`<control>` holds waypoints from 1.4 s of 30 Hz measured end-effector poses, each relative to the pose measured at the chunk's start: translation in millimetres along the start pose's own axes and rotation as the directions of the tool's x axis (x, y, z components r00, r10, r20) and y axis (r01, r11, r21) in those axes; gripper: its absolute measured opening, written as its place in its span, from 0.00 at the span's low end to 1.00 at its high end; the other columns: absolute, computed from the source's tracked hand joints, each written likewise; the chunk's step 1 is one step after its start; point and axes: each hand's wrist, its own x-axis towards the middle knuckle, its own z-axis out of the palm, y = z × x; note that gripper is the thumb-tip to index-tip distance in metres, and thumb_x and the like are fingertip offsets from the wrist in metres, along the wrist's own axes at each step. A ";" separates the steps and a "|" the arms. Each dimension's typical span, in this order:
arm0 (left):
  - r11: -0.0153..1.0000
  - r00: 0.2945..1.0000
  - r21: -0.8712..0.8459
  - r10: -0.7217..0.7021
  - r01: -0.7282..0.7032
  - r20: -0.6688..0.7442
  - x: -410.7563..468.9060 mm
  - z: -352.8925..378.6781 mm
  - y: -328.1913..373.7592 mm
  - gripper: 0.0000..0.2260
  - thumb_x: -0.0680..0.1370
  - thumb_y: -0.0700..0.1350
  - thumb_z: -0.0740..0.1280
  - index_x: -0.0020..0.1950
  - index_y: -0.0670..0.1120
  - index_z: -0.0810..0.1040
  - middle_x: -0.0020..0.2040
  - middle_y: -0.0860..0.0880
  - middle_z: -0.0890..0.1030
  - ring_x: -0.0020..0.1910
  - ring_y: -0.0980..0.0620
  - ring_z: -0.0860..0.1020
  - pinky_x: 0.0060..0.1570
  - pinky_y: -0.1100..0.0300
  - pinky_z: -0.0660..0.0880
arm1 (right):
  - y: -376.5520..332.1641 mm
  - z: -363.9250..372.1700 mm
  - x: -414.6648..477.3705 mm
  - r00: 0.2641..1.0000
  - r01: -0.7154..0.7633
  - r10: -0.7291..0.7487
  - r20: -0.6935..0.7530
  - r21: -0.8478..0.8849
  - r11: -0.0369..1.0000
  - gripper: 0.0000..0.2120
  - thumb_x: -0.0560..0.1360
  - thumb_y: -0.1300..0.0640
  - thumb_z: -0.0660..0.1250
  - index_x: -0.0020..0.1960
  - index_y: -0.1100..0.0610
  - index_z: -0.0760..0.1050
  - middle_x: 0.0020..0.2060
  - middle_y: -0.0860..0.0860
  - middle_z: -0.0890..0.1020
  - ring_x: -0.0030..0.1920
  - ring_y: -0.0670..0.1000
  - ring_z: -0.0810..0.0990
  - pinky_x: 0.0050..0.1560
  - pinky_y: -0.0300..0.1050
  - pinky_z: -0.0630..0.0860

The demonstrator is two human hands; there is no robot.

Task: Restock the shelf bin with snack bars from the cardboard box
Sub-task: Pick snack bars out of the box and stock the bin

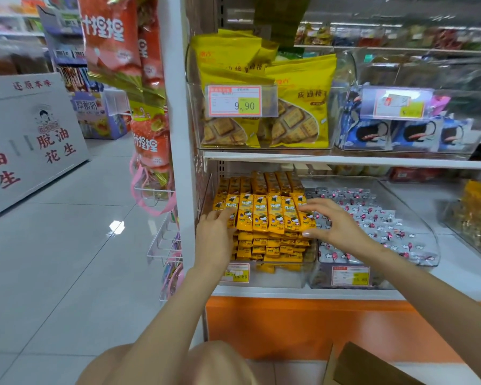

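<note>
Together, both arms reached forward into the clear shelf bin (206, 195). Left hand (215, 234) lay at the left end of the top row of yellow snack bars (267, 215), fingers curled against it; right hand (331, 220) rested flat at the right end, fingers spread. A cardboard box (372, 365) flap showed bottom right.

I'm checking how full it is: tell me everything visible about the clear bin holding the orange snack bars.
The clear plastic bin sits leftmost on the lower shelf, against the white upright. Orange snack bars fill it in neat rows stacked above its front wall. A price tag hangs on its front. The left hand and right hand press the top row's ends.
</note>
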 end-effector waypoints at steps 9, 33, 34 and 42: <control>1.000 1.000 -0.025 -0.004 0.004 0.022 3.7 -0.4 -4.2 0.23 0.77 0.41 0.66 0.71 0.48 0.67 0.66 0.45 0.72 0.66 0.46 0.65 0.65 0.58 0.60 | -26.9 -4.4 23.2 0.992 0.122 -0.119 0.041 -0.075 0.990 0.20 0.70 0.48 0.72 0.60 0.41 0.73 0.63 0.46 0.75 0.65 0.47 0.68 0.66 0.49 0.64; 1.000 0.999 -0.024 -0.018 0.017 -0.027 92.5 12.9 8.4 0.14 0.78 0.37 0.63 0.63 0.42 0.76 0.56 0.39 0.80 0.55 0.40 0.77 0.55 0.51 0.74 | -17.7 -0.5 6.8 0.989 0.117 -0.126 -0.082 -0.102 0.988 0.12 0.74 0.51 0.68 0.57 0.45 0.76 0.56 0.39 0.75 0.60 0.40 0.69 0.62 0.40 0.62; 0.998 0.999 -0.049 -0.038 0.038 0.015 98.8 14.6 8.6 0.14 0.78 0.37 0.63 0.63 0.42 0.76 0.56 0.38 0.80 0.54 0.40 0.78 0.55 0.52 0.75 | -14.0 -2.2 4.2 0.990 0.110 -0.118 -0.078 -0.101 0.989 0.12 0.74 0.51 0.68 0.57 0.44 0.76 0.57 0.38 0.74 0.60 0.39 0.69 0.63 0.41 0.61; 0.946 0.949 -0.254 -0.123 0.201 0.292 110.3 15.5 2.0 0.14 0.79 0.36 0.59 0.64 0.40 0.72 0.56 0.37 0.78 0.57 0.38 0.76 0.51 0.53 0.73 | 5.3 -11.5 -9.6 0.990 0.099 -0.105 -0.098 -0.064 0.993 0.11 0.73 0.54 0.69 0.55 0.44 0.77 0.54 0.35 0.75 0.60 0.43 0.72 0.60 0.34 0.60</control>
